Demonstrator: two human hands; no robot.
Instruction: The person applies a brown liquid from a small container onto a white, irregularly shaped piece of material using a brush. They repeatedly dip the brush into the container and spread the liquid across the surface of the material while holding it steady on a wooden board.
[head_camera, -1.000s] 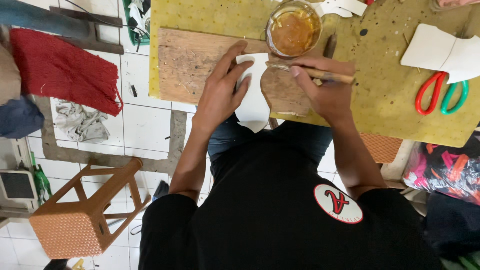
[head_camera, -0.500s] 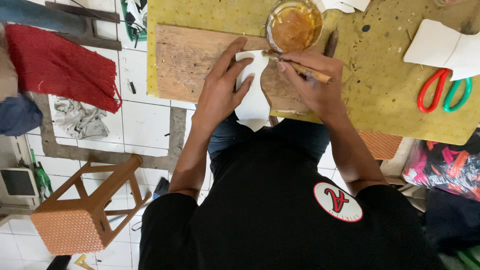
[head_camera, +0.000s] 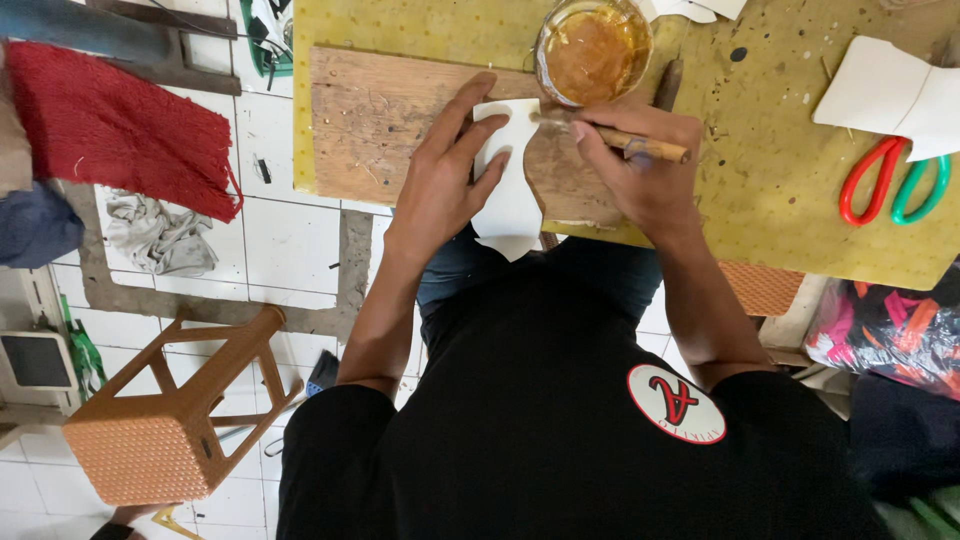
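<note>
White cutout (head_camera: 508, 180) lies on a wooden board (head_camera: 380, 125) at the counter (head_camera: 760, 180) edge, its lower end hanging off. The left hand (head_camera: 440, 180) presses it flat, fingers spread. The right hand (head_camera: 640, 165) has its grip clamped on a brush (head_camera: 625, 140), bristles touching the cutout just below a glue jar (head_camera: 595, 50). Scissors (head_camera: 890, 180) lie well apart.

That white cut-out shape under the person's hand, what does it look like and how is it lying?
The white piece is a thin, flat sheet, perhaps leather or card, narrow at the top and flaring to a wider, notched lower edge. It lies on the wooden board, its lower end hanging past the table edge over the person's lap. The left hand presses its left side flat with spread fingers. The right hand holds a wooden-handled brush whose tip meets the piece's upper right edge, just below a jar of amber glue.
</note>
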